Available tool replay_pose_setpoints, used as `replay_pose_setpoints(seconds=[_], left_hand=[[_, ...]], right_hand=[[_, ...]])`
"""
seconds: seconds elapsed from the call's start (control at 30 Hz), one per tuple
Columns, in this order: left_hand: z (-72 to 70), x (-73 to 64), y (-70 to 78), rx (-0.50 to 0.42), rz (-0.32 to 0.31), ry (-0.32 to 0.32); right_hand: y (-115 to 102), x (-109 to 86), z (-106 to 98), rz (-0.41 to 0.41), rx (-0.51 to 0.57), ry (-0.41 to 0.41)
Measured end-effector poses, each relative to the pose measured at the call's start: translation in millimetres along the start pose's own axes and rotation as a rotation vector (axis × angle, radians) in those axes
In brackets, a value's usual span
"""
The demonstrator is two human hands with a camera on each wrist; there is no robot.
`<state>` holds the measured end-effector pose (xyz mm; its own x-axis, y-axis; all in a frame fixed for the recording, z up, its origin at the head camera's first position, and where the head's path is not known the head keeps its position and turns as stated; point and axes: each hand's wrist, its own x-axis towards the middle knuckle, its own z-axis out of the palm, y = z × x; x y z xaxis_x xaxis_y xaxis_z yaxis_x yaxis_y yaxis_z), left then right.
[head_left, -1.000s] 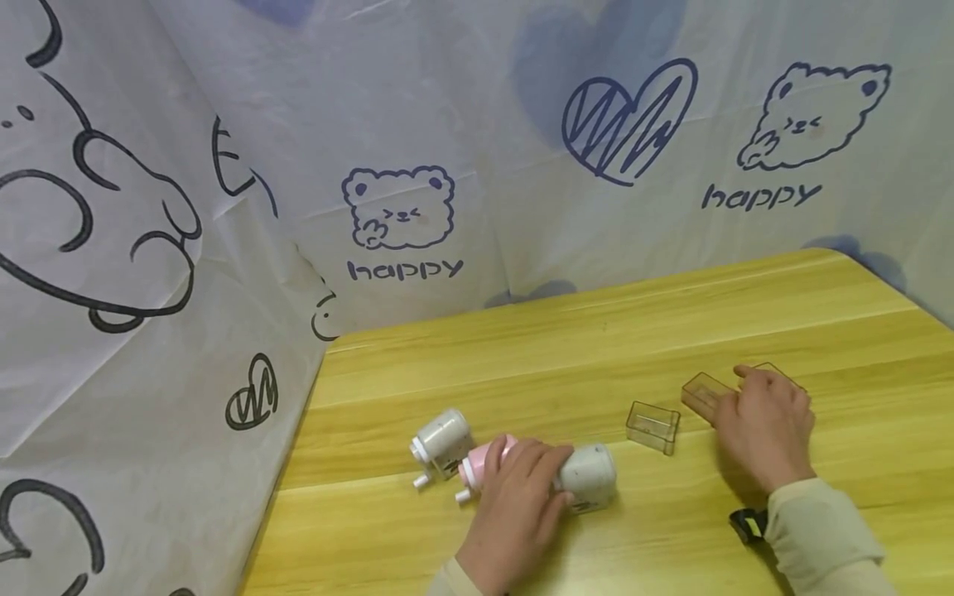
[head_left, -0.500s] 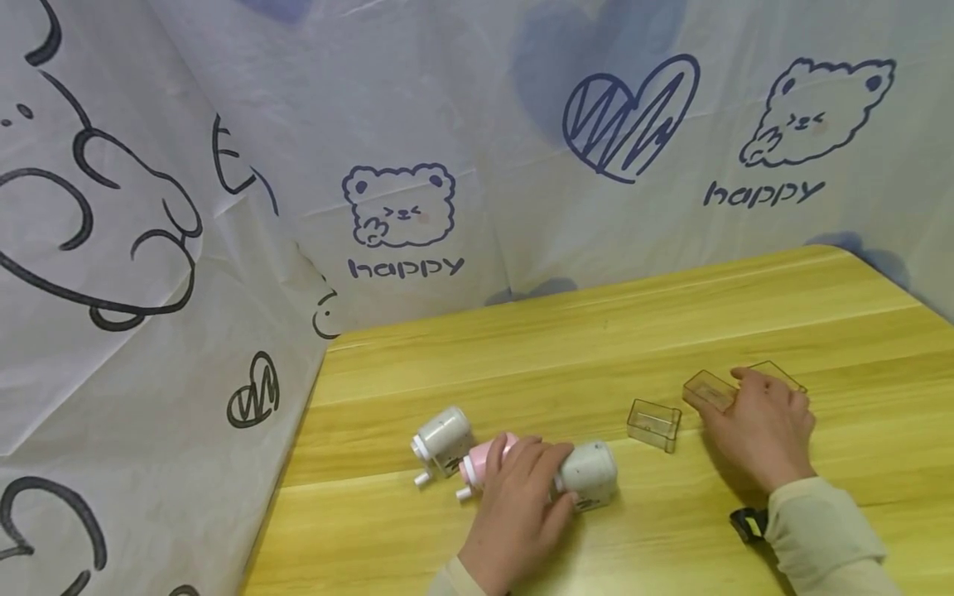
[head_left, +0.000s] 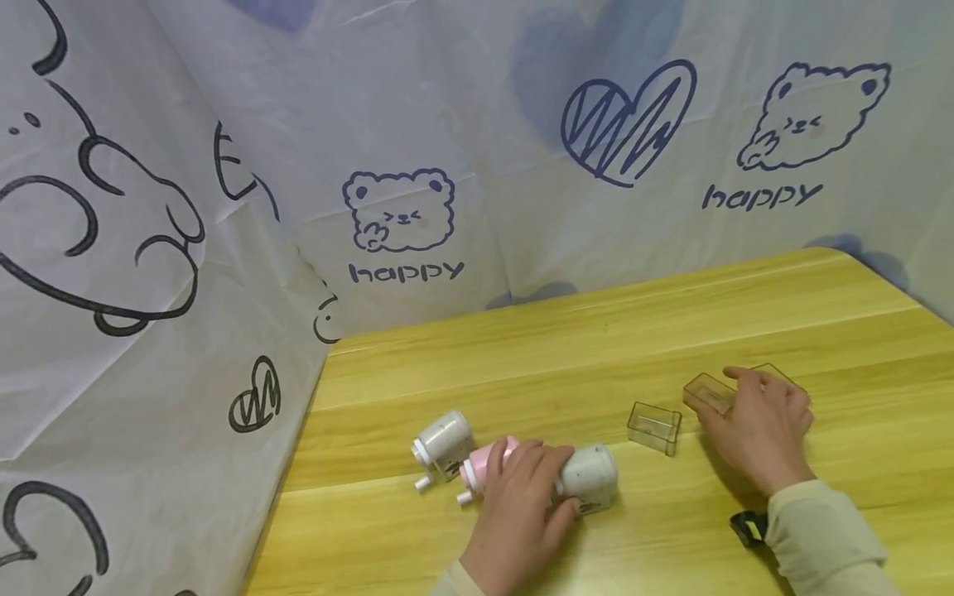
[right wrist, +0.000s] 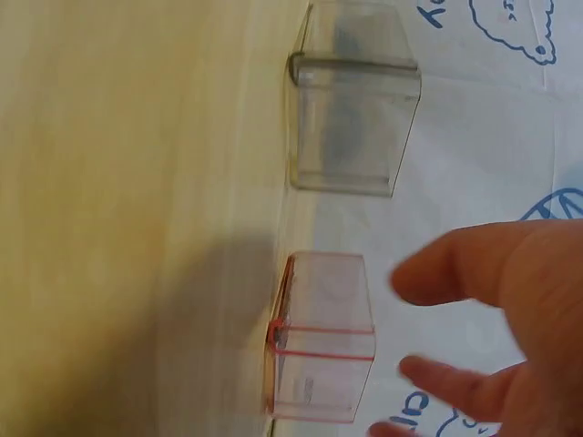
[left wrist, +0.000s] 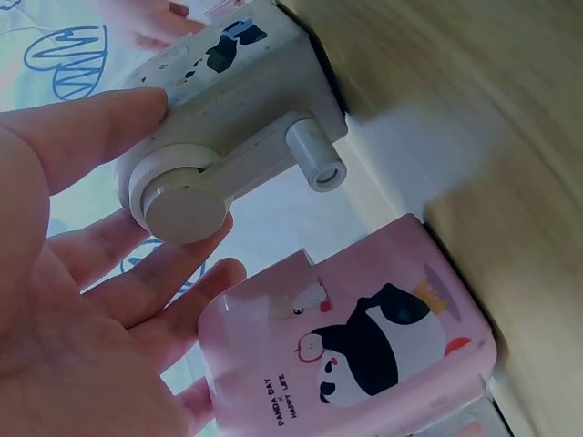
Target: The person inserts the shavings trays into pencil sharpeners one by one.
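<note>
My left hand (head_left: 517, 509) holds the crank end of a white pencil sharpener (head_left: 592, 478). The left wrist view shows the thumb on one side of its round knob and fingers on the other. Beside it stands a pink pencil sharpener (left wrist: 373, 337) with a panda print, close to the fingertips. Another white pencil sharpener (head_left: 445, 439) is at the left. My right hand (head_left: 763, 430) hovers at a pinkish clear shavings box (head_left: 704, 392), its fingers loosely spread. Behind the fingers shows part of another clear box (head_left: 778, 374); whether they touch it is hidden.
A smoky clear shavings box (head_left: 653, 428) sits between the sharpeners and my right hand. The wooden table (head_left: 447, 360) ends at a white cloth (head_left: 507, 149) with printed bears and hearts, which hangs behind and along the left.
My right thumb and index finger have shifted slightly at the pinkish box. The left hand, sharpeners and boxes stay almost where they were.
</note>
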<state>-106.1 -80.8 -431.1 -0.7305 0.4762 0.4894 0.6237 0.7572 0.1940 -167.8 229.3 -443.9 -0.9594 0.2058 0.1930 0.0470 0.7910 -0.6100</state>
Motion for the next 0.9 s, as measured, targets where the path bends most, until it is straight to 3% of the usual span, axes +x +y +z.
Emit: replay_pose_setpoints(seconds=[0.13, 0.27, 0.43, 0.53, 0.9], left_hand=[[-0.5, 0.0, 0.0, -0.002, -0.004, -0.003], [-0.9, 0.0, 0.0, -0.008, -0.008, -0.011], [-1.4, -0.5, -0.5, -0.010, -0.002, -0.009], [-1.5, -0.2, -1.0, -0.009, 0.003, -0.006], [-1.7, -0.7, -1.5, -0.007, -0.001, -0.005]], right_hand=[[-7.1, -0.5, 0.3, -0.138, 0.097, 0.005], [-17.2, -4.8, 1.5, -0.210, 0.178, -0.122], [-22.7, -8.9, 8.8, -0.268, 0.118, -0.249], [-23.4, -10.6, 12.1, -0.270, 0.071, -0.282], [-20.1, -10.9, 13.2, -0.242, 0.001, -0.282]])
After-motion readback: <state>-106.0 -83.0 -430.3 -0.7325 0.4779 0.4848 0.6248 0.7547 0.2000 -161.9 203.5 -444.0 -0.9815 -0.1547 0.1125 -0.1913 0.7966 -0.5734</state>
